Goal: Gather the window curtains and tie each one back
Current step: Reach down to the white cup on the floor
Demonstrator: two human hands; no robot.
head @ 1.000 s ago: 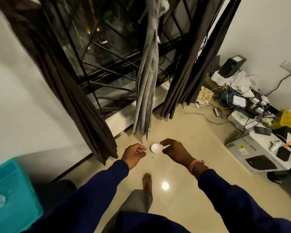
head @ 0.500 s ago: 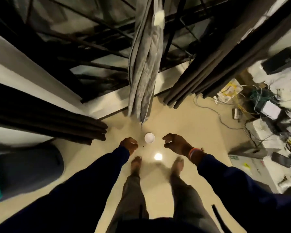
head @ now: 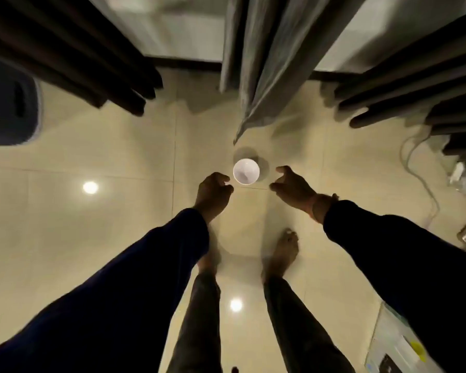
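A grey gathered curtain [head: 261,63] hangs in the middle, its tip ending just above a small white cup [head: 246,171] on the floor. A dark brown curtain [head: 73,52] hangs at the left and another dark brown curtain [head: 404,79] at the right. My left hand [head: 213,193] is left of the cup with fingers curled and nothing in it. My right hand [head: 293,187] is right of the cup, fingers apart, also holding nothing. Both hands are below the curtains and touch none of them.
My bare feet [head: 283,251] stand on the glossy beige tile floor [head: 119,211]. A dark rounded object [head: 10,103] sits at the left edge. A cable [head: 417,179] and a cardboard box [head: 396,343] lie at the right.
The view has tilted down toward the floor and moved closer to the window. Both hands stay either side of the white cup, now nearer to it.
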